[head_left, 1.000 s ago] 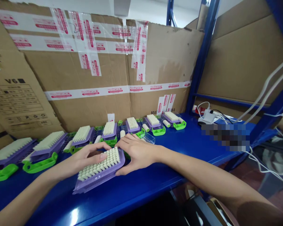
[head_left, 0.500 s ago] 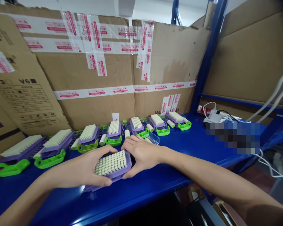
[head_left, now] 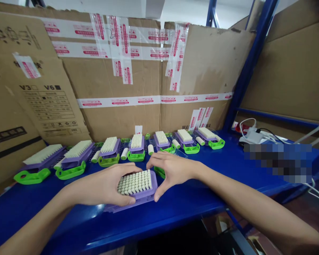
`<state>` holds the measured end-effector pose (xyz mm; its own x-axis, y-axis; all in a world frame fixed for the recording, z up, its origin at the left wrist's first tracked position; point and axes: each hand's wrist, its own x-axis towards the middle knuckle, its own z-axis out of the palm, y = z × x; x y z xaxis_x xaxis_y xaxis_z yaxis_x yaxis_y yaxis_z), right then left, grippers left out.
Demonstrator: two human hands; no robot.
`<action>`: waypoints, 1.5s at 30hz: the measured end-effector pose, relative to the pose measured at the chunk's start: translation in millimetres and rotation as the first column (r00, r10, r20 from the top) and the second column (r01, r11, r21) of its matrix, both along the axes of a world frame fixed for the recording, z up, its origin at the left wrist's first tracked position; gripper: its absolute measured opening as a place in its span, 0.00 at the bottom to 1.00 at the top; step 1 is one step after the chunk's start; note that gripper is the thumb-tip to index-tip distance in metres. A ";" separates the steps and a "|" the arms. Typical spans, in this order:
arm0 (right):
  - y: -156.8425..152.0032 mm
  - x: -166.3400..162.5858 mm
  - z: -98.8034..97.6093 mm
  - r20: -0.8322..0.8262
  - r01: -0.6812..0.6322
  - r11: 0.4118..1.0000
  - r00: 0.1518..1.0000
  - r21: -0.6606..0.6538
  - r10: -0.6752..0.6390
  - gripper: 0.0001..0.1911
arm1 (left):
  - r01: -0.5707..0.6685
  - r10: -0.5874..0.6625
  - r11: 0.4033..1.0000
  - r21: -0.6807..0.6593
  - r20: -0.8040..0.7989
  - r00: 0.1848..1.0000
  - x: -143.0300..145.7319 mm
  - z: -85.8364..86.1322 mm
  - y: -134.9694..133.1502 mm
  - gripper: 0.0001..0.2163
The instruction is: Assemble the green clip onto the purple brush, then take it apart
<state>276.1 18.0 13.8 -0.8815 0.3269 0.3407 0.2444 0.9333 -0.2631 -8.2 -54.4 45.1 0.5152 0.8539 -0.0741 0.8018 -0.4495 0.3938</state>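
Observation:
My left hand (head_left: 103, 186) is wrapped around the left end of a purple brush (head_left: 142, 194) with cream bristles facing up. The thumb lies along its near side and the fingers along the far side. My right hand (head_left: 172, 170) curves around the brush's right end with thumb and fingers spread apart. Its thumb tip is close to the near right corner; whether it touches I cannot tell. A green part (head_left: 160, 172) shows between the right hand and the brush. Below the left hand, a purple piece lies partly hidden.
Along the back of the blue shelf (head_left: 127, 226) stands a row of several similar purple brushes (head_left: 108, 146) with green handles (head_left: 70, 171) and white rollers (head_left: 124, 153). Taped cardboard (head_left: 122, 85) walls the back. White cables and a charger (head_left: 254, 136) lie at the right.
The view has shifted left, so everything sits further right in it. My right hand has opened a little and eased away from the brush's end. The left hand keeps its hold.

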 end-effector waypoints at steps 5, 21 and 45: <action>12.9 10.9 5.1 -0.054 0.049 0.998 0.997 -0.049 -0.052 0.26 | -0.041 0.041 0.999 0.008 -0.079 0.996 -6.5 5.3 3.4 0.37; 30.1 18.6 0.9 -0.028 0.077 0.997 0.997 0.010 -0.076 0.12 | 0.095 -0.098 0.987 0.126 0.019 0.995 -12.4 0.5 11.0 0.33; 30.2 9.4 -7.8 -0.009 0.139 0.988 0.990 0.065 -0.139 0.07 | 0.134 -0.142 0.990 0.045 0.267 0.953 9.0 -4.3 8.6 0.17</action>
